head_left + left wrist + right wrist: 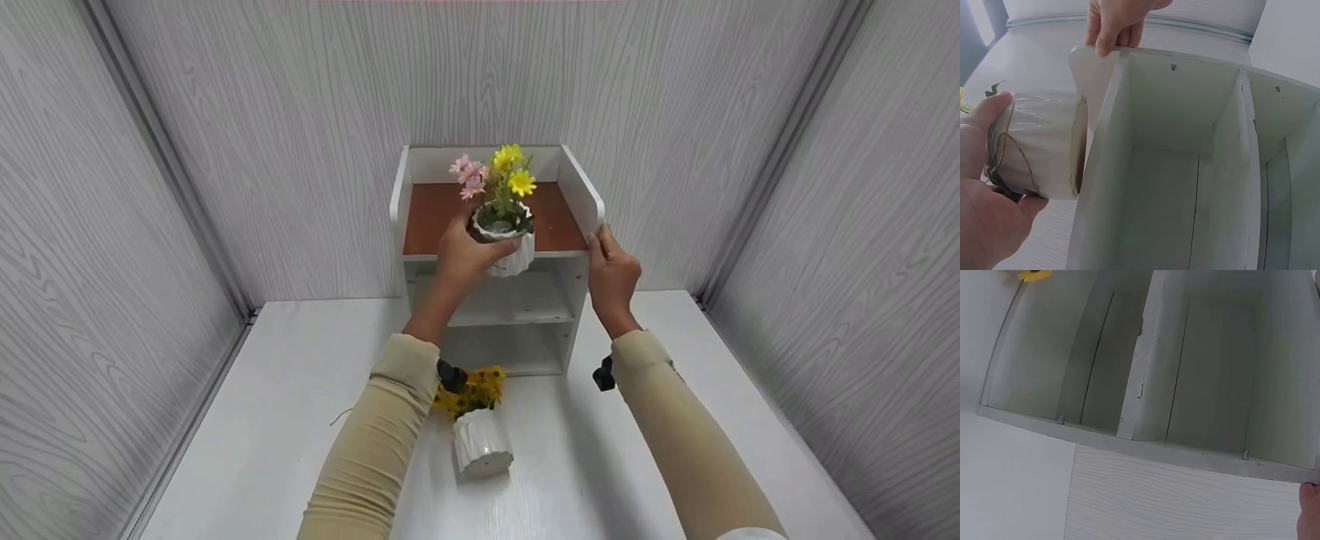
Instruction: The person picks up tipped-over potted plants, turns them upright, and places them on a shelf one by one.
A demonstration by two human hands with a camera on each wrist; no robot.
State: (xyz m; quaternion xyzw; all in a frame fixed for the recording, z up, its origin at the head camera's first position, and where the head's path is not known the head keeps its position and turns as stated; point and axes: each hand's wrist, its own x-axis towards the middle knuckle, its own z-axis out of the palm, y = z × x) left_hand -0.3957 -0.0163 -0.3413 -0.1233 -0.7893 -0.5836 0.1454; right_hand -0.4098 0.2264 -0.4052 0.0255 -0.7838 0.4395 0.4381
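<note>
My left hand (466,255) grips a white ribbed flowerpot (517,259) with pink and yellow artificial flowers (508,171). In the head view the pot overlaps the front edge of the brown top of a small white shelf unit (574,300). Twine is tied around the pot (1044,149) in the left wrist view, where its base is right by the unit's top board. My right hand (613,279) pinches the front edge of the unit's right side panel. Only part of that hand (1310,512) shows in the right wrist view.
A second white pot (484,442) with yellow flowers (480,388) lies on its side on the white table (300,420), in front of the unit and partly behind the left sleeve. Below the brown top are two open compartments (1162,197). Grey wood-grain walls (300,150) surround the table.
</note>
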